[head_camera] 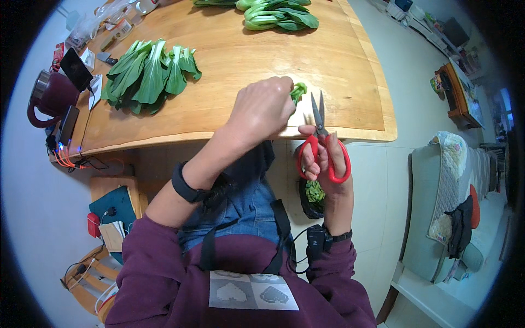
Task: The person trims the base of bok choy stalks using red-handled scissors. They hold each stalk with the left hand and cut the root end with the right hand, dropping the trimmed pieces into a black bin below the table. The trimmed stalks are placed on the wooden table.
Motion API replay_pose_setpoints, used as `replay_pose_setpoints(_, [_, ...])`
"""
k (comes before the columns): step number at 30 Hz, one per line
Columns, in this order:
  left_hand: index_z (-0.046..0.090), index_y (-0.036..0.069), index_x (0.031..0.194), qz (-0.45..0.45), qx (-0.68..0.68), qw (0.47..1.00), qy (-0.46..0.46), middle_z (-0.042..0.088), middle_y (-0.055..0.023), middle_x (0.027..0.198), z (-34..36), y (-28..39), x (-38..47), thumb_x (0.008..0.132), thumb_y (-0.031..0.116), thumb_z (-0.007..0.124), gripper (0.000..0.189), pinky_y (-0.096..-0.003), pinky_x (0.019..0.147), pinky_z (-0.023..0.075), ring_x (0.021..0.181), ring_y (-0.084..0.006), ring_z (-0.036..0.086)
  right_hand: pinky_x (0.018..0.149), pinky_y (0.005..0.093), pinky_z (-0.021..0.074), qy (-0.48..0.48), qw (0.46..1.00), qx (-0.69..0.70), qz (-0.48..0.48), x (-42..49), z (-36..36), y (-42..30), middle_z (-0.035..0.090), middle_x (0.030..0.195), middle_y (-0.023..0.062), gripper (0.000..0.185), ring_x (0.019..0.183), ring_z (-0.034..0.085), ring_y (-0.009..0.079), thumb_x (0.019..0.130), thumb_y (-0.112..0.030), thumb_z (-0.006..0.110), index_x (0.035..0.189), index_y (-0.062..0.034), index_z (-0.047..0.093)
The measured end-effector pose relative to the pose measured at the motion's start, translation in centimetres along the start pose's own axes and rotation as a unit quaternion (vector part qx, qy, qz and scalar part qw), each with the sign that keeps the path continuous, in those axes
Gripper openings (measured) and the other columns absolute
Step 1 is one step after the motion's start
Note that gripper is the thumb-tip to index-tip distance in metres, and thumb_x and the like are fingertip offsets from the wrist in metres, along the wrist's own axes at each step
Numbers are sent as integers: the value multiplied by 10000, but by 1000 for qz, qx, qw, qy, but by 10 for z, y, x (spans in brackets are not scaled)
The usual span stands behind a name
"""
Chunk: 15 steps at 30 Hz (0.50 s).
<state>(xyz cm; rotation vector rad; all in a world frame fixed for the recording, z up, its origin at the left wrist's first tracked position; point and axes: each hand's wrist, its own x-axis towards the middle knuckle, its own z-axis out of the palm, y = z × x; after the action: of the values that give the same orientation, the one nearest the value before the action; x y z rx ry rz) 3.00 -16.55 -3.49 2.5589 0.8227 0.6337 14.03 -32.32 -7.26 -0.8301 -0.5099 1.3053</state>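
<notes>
My left hand (262,106) is closed around a small piece of leafy green (299,92) above the near edge of the wooden table (229,61). Just right of it, my right hand (328,160) has its fingers through the red handles of a pair of scissors (318,115); the blades point away from me, slightly apart. Separated bok choy leaves (151,78) lie in a pile on the table's left part. Whole bok choy heads (279,16) lie at the far side. What my left palm covers is hidden.
A black-lined bin (313,201) with green scraps stands on the floor below my right hand. At the table's left are a knife (107,58), a phone (76,69), a dark red kettle (57,94), cables and jars. A chair (119,184) stands at lower left.
</notes>
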Motion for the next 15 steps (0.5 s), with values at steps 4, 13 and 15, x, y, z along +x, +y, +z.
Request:
replay_pose_setpoints(4, [623,-67,982,-99,-290,950,-65,666,-174,772,-12,-11,9,870,134,575,234,-351,606,516,638,-240,651,427,205,427,20,986,-166,19,-14,3,-13,553,670,50,537,486,476,70,985,-426,446,1210,55,529])
replay_pose_setpoints(13, [578,-32,1052,-158,-506,838,-127,618,-55,788,-31,-2,-16,932,155,587,222,-217,532,454,641,-73,572,540,208,468,47,952,-292,84,-13,24,-17,628,803,19,423,674,593,74,876,-295,686,1185,-18,602])
replay_pose_setpoints(15, [579,-25,1053,-144,-484,855,-118,609,-36,796,-31,-2,-20,933,154,587,216,-209,538,445,654,-60,557,545,209,464,49,951,-295,74,-13,26,-18,629,786,17,450,666,584,67,855,-316,710,1177,-17,611])
